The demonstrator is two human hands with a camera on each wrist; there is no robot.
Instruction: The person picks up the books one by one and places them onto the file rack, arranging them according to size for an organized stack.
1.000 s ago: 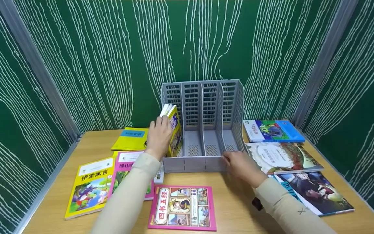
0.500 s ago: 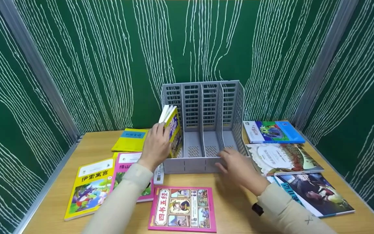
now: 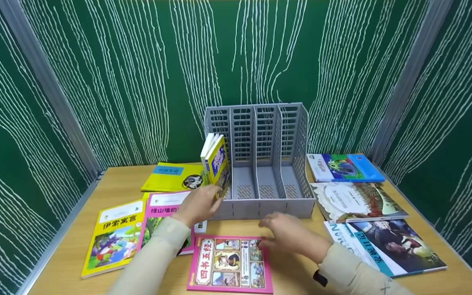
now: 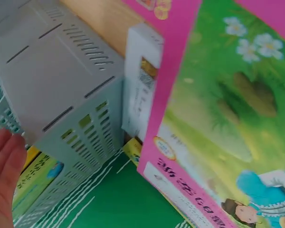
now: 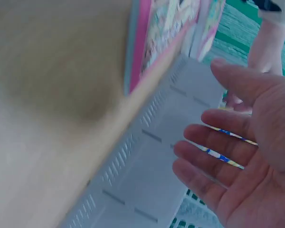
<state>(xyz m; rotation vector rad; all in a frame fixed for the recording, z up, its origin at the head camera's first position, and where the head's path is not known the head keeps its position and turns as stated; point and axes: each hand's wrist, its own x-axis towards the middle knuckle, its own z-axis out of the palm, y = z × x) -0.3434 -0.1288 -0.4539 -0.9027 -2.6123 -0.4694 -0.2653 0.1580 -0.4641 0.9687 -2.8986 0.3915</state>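
Observation:
A grey file rack (image 3: 246, 208) with upright dividers stands at the back of the table. Several books (image 3: 216, 157), one with a yellow cover, lean in its leftmost compartment. My left hand (image 3: 199, 205) is just in front of these books at the rack's front left corner, fingers relaxed and holding nothing; in the left wrist view its fingers (image 4: 1, 154) are by the rack's side. Lower right, my right hand (image 3: 295, 234) hovers in front of the rack, near the upper right corner of a pink book (image 3: 228, 262). Its fingers (image 5: 213, 137) are spread, with nothing in them.
On the left lie a yellow-bordered book (image 3: 115, 237), a pink-bordered book (image 3: 162, 213) and a yellow book (image 3: 168, 177). To the right are a blue book (image 3: 346, 167), a white and brown one (image 3: 355, 200) and a dark-covered one (image 3: 400, 243). Green walls surround the table.
My left hand has come off the books in the rack and moved down toward me. My right hand has left the rack's front edge and drawn back toward the pink book.

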